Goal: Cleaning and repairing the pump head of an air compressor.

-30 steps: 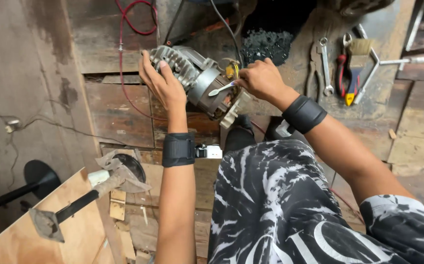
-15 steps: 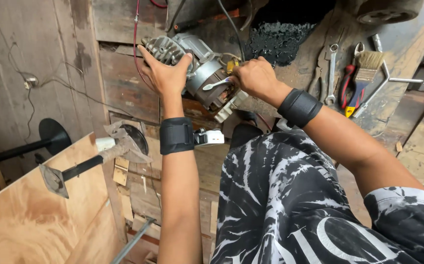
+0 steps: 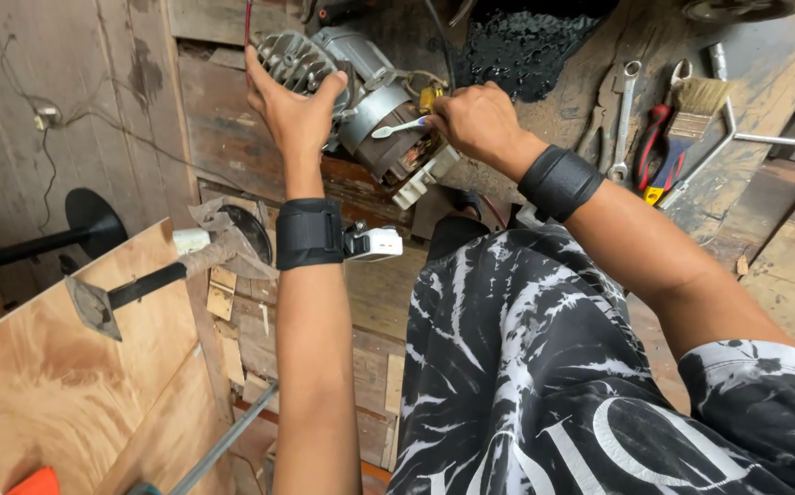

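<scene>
The left hand (image 3: 295, 103) is wrapped around the finned grey end of a small electric motor (image 3: 361, 105), with fingers and thumb pressed on it. The right hand (image 3: 475, 119) is closed on a white toothbrush (image 3: 400, 129), and its bristle end touches the middle of the motor. The motor sits straight ahead of both hands, above a dark wooden bench (image 3: 232, 137). Its long side slants from upper left down to lower right. Both arms reach forward, with black wristbands. Spanners (image 3: 624, 119) and a paintbrush (image 3: 690, 115) lie off to the right.
</scene>
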